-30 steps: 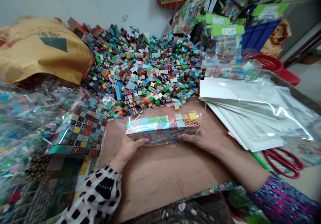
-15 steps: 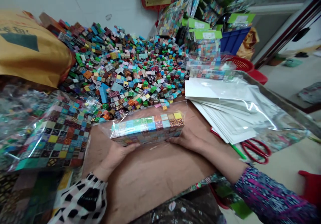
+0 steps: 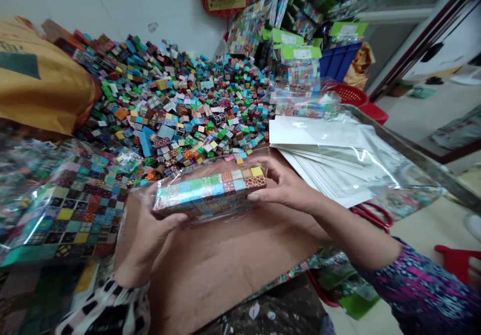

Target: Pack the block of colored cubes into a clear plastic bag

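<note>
A long block of patterned cubes point(image 3: 210, 192) in clear plastic stands on the brown board point(image 3: 225, 270), in the middle of the head view. My left hand point(image 3: 146, 230) grips its left end, thumb along the near side and fingers hidden behind. At the right end my right hand point(image 3: 281, 187) is closed on the block, thumb on the near face and fingers over the far top edge. Loose plastic film sticks out past the left end and along the bottom. Just behind lies a big heap of small patterned cubes point(image 3: 188, 104).
White cards point(image 3: 300, 132) under clear film lie at the right, with red scissors point(image 3: 372, 215) beside them. A bagged cube sheet point(image 3: 75, 215) is at the left, below a yellow sack point(image 3: 45, 84). A blue bin point(image 3: 338, 64) and red basket point(image 3: 349, 94) stand back right.
Both hands have moved up around the ends of the block, the right hand's fingers now reaching over its far edge. The whole view has shifted slightly, so things appear further left.
</note>
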Demonstrator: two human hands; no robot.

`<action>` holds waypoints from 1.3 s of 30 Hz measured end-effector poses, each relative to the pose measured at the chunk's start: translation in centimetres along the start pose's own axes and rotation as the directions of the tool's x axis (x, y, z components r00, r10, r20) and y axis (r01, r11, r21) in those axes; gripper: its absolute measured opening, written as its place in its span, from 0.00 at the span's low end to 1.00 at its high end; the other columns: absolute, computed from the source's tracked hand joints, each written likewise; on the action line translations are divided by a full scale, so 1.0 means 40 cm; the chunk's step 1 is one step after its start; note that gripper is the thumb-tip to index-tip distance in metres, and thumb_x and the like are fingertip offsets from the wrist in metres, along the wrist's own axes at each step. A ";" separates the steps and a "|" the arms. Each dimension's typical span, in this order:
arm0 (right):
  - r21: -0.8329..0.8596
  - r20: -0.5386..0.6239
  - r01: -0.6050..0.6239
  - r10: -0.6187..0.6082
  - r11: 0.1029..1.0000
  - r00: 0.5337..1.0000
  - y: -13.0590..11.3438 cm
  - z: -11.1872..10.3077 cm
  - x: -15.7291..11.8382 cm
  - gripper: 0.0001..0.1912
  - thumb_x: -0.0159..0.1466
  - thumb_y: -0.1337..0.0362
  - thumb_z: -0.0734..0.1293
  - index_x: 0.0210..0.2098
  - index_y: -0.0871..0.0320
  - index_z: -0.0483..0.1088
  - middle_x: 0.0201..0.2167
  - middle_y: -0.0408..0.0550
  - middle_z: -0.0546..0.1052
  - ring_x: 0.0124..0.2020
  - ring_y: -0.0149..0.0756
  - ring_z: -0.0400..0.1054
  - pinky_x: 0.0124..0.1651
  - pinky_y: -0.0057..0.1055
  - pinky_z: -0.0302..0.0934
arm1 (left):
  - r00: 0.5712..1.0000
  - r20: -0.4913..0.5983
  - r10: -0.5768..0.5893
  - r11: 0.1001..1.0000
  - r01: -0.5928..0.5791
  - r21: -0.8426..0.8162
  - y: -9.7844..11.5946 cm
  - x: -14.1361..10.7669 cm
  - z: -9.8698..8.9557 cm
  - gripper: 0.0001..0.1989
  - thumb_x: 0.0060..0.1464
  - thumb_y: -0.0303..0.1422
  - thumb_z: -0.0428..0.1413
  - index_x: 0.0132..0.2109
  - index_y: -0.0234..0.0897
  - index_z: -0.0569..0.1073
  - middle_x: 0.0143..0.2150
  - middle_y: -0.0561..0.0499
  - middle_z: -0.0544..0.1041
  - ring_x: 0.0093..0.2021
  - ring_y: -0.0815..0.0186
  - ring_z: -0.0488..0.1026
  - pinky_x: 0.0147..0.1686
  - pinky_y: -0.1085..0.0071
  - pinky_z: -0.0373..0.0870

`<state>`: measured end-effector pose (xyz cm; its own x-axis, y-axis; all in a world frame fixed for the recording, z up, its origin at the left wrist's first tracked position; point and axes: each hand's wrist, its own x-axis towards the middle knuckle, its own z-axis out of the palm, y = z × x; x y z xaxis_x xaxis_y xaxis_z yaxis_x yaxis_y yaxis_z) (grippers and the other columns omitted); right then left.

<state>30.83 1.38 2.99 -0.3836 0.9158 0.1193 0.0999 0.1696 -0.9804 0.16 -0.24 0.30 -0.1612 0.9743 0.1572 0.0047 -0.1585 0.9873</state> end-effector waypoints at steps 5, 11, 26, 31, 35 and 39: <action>0.134 -0.016 0.012 -0.010 0.991 1.000 0.011 0.040 0.016 0.25 0.54 0.61 0.74 0.49 0.50 0.63 0.49 0.45 0.74 0.51 0.41 0.69 0.55 0.41 0.65 | 0.997 -0.065 -0.033 0.984 0.022 -0.176 0.026 0.006 0.054 0.24 0.29 0.28 0.72 0.38 0.38 0.77 0.34 0.56 0.80 0.34 0.68 0.76 0.36 0.76 0.74; 0.097 -0.014 0.019 -0.018 0.995 1.000 0.047 0.042 0.011 0.28 0.56 0.59 0.73 0.52 0.49 0.60 0.51 0.46 0.73 0.53 0.41 0.67 0.56 0.42 0.65 | 0.994 -0.077 -0.080 0.983 0.065 -0.172 -0.034 0.002 0.047 0.32 0.27 0.29 0.73 0.45 0.42 0.76 0.41 0.55 0.80 0.41 0.63 0.77 0.44 0.69 0.75; 0.057 0.027 -0.046 0.044 0.997 0.999 0.147 0.060 -0.003 0.37 0.56 0.56 0.74 0.62 0.49 0.59 0.60 0.49 0.69 0.58 0.45 0.66 0.60 0.48 0.63 | 0.996 0.010 -0.087 0.979 0.084 0.187 -0.084 -0.005 0.002 0.31 0.31 0.37 0.72 0.45 0.37 0.73 0.40 0.47 0.81 0.43 0.55 0.78 0.51 0.57 0.74; -0.016 0.009 -0.061 0.061 0.998 0.998 0.160 0.063 -0.010 0.28 0.57 0.56 0.73 0.55 0.51 0.67 0.55 0.50 0.74 0.57 0.48 0.67 0.60 0.52 0.63 | 0.986 0.124 -0.109 0.980 0.086 0.179 -0.064 -0.016 0.010 0.23 0.33 0.34 0.71 0.41 0.38 0.77 0.37 0.45 0.82 0.40 0.54 0.80 0.46 0.56 0.77; -0.046 0.006 -0.053 0.053 0.998 0.999 0.172 0.067 -0.011 0.23 0.57 0.56 0.72 0.51 0.52 0.69 0.51 0.50 0.76 0.56 0.49 0.67 0.61 0.54 0.62 | 0.977 0.182 -0.107 0.964 0.057 0.261 -0.067 -0.025 0.000 0.18 0.38 0.34 0.69 0.40 0.38 0.79 0.40 0.43 0.83 0.43 0.54 0.79 0.50 0.54 0.75; -0.071 0.001 -0.061 0.061 0.996 0.998 0.175 0.067 -0.012 0.22 0.57 0.57 0.72 0.50 0.50 0.70 0.51 0.48 0.76 0.54 0.48 0.69 0.60 0.54 0.63 | 0.975 0.217 -0.051 0.895 -0.052 0.443 -0.078 -0.033 -0.016 0.18 0.43 0.38 0.66 0.43 0.38 0.80 0.44 0.43 0.82 0.51 0.53 0.76 0.60 0.52 0.64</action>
<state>29.25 1.13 -4.35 -0.3776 0.9241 0.0588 0.1879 0.1386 -0.9724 -0.26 -1.14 -2.99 0.0564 0.9926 0.1074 0.4499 -0.1213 0.8848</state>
